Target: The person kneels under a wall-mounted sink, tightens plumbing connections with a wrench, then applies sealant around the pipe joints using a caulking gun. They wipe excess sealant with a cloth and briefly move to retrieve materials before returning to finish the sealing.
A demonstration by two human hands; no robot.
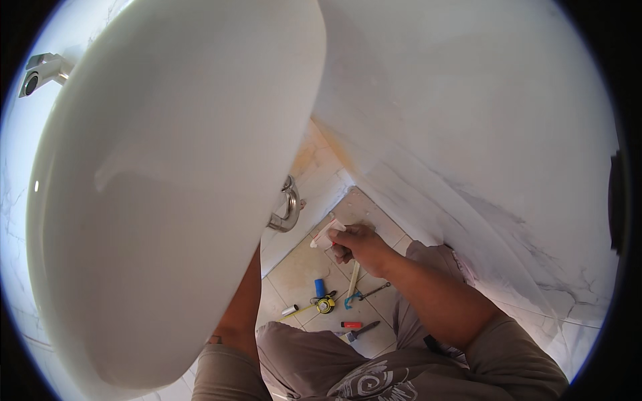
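Note:
My right hand (356,245) is closed, thumb and fingers pinching a small white packet with red edging (327,235) above the tiled floor. The packet looks like paper or thin card; its exact kind cannot be made out. Over on the left, my left forearm (244,304) reaches up behind a large white washbasin (180,194), which hides the left hand. A curved chrome drain pipe (288,208) shows past the basin's edge, close to the wall and to the left of the packet.
Tools lie on the tiles between my legs: a yellow tape measure (326,305), a blue cylinder (319,288), a wrench (374,291), a red object (351,325) and a brush-like tool (363,331). A marbled white wall (495,134) rises on the right. A chrome faucet (43,72) sits far left.

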